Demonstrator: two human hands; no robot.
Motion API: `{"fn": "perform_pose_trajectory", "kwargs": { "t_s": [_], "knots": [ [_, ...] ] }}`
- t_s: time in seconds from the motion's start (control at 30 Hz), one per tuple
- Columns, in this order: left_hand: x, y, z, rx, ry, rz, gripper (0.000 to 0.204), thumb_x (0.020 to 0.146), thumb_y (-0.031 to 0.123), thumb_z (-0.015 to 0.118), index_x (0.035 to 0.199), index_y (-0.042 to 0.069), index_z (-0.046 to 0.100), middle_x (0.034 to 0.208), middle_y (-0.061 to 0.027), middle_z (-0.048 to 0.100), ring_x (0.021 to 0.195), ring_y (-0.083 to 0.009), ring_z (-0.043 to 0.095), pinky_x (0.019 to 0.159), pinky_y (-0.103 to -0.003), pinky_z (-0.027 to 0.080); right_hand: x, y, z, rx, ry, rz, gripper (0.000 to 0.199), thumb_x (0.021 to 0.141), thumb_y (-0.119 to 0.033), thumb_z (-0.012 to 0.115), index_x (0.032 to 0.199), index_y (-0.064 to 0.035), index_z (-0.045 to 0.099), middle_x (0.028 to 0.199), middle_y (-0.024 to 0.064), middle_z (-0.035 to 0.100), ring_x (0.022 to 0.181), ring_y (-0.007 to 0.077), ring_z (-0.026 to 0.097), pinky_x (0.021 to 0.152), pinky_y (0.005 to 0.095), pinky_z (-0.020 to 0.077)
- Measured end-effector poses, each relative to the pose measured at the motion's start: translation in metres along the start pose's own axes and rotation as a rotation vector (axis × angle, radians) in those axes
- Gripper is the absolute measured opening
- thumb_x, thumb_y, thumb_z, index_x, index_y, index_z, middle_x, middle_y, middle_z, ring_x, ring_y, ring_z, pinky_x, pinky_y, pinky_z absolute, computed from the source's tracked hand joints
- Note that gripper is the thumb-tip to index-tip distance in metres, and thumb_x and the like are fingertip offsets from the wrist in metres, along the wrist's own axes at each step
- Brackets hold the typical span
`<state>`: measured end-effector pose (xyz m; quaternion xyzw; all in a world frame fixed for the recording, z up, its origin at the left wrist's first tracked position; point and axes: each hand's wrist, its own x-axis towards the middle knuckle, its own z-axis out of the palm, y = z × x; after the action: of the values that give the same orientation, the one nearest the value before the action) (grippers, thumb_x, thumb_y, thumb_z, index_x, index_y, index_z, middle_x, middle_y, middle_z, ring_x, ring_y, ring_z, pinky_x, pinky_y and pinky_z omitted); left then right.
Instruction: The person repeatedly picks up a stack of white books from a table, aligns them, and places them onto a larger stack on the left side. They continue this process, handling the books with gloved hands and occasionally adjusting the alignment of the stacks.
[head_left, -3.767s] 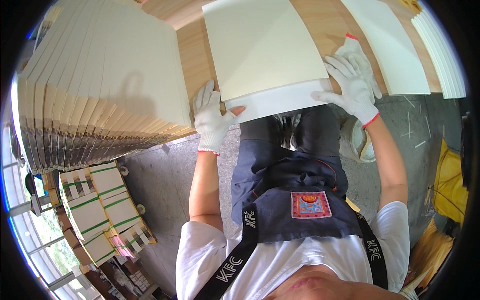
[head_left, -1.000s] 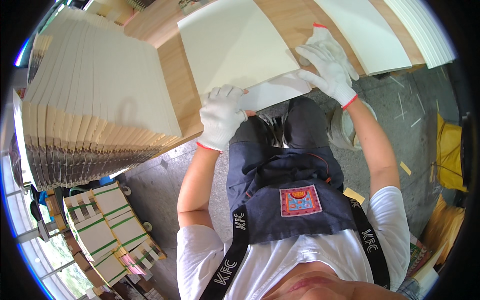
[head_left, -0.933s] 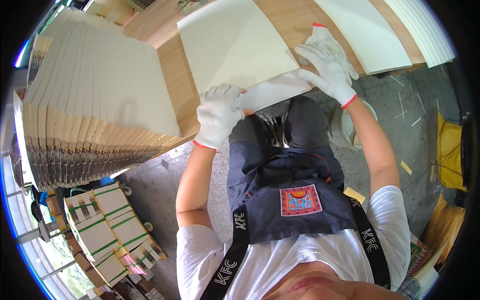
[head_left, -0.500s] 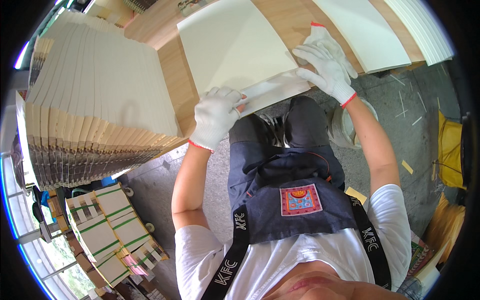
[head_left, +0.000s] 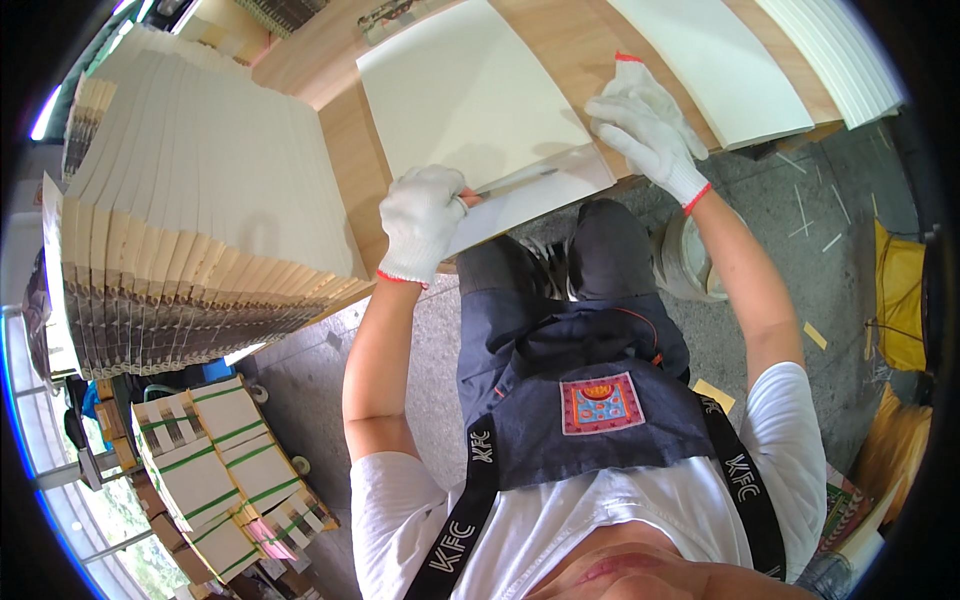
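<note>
Has sheet (head_left: pixel 470 95) flat on surface (head_left: pixel 355 165), paper (head_left: pixel 530 205) along sheet's near edge. Holds left hand (head_left: pixel 422 215) at sheet's near left corner, fingers curled; cannot tell if gripping. Holds right hand (head_left: pixel 650 145) beside near right corner, fingers extended, overlapping loose glove (head_left: pixel 637 75). Shows stack (head_left: pixel 230 170) left of sheet.

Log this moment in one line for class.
left hand: curled, cream sheet's near-left corner | right hand: open, over loose glove | white strip: along near edge
</note>
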<state>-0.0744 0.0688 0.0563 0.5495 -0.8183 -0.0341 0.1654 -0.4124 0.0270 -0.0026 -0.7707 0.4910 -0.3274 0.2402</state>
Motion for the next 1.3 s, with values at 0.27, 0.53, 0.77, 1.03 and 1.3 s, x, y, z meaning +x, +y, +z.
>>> {"fn": "perform_pose_trajectory", "kwargs": {
  "t_s": [0.27, 0.53, 0.77, 1.03, 1.3],
  "knots": [
    [0.005, -0.002, 0.001, -0.060, -0.001, -0.054, 0.020, 0.070, 0.024, 0.085, 0.073, 0.010, 0.070, 0.079, -0.0083, 0.067, 0.078, -0.0283, 0.065, 0.065, -0.040, 0.049, 0.031, -0.056, -0.023, -0.341, -0.222, -0.166, 0.043, 0.095, -0.049, 0.054, 0.120, -0.0165, 0.070, 0.135, 0.0072, 0.061, 0.133, 0.0267, 0.046, 0.116, 0.0370, 0.0315],
    [0.006, 0.003, -0.010, -0.186, -0.088, -0.167, 0.021, 0.075, 0.027, 0.084, 0.080, 0.010, 0.072, 0.080, -0.0096, 0.067, 0.076, -0.0277, 0.065, 0.067, -0.038, 0.050, 0.054, -0.070, -0.013, -0.359, -0.515, -0.223, 0.033, 0.086, -0.046, 0.061, 0.092, -0.0194, 0.079, 0.128, -0.0008, 0.065, 0.131, 0.0299, 0.043, 0.110, 0.0390, 0.0368],
    [0.006, -0.006, -0.015, -0.130, -0.275, -0.196, 0.027, 0.091, 0.040, 0.067, 0.087, 0.015, 0.075, 0.079, -0.0111, 0.068, 0.078, -0.0309, 0.067, 0.067, -0.043, 0.050, 0.050, -0.057, -0.002, -0.300, -0.466, -0.234, 0.034, 0.091, -0.043, 0.055, 0.096, -0.0202, 0.080, 0.127, 0.0011, 0.066, 0.126, 0.0264, 0.050, 0.114, 0.0385, 0.0318],
    [0.000, -0.002, -0.015, -0.004, -0.169, -0.081, 0.020, 0.084, 0.024, 0.075, 0.100, 0.013, 0.076, 0.099, -0.0078, 0.073, 0.090, -0.0268, 0.069, 0.079, -0.037, 0.053, 0.054, -0.054, -0.009, -0.305, -0.520, -0.285, 0.037, 0.098, -0.046, 0.049, 0.106, -0.0232, 0.077, 0.127, 0.0049, 0.067, 0.122, 0.0239, 0.054, 0.108, 0.0423, 0.0384],
    [0.001, -0.019, -0.002, -0.103, -0.071, -0.200, 0.021, 0.083, 0.028, 0.077, 0.093, 0.010, 0.073, 0.095, -0.0088, 0.074, 0.087, -0.0240, 0.070, 0.076, -0.035, 0.053, 0.077, -0.056, 0.000, -0.319, -0.393, -0.088, 0.064, 0.096, -0.066, 0.043, 0.106, -0.0106, 0.074, 0.090, 0.0137, 0.069, 0.083, 0.0303, 0.063, 0.081, 0.0449, 0.0487]
  ]
}}
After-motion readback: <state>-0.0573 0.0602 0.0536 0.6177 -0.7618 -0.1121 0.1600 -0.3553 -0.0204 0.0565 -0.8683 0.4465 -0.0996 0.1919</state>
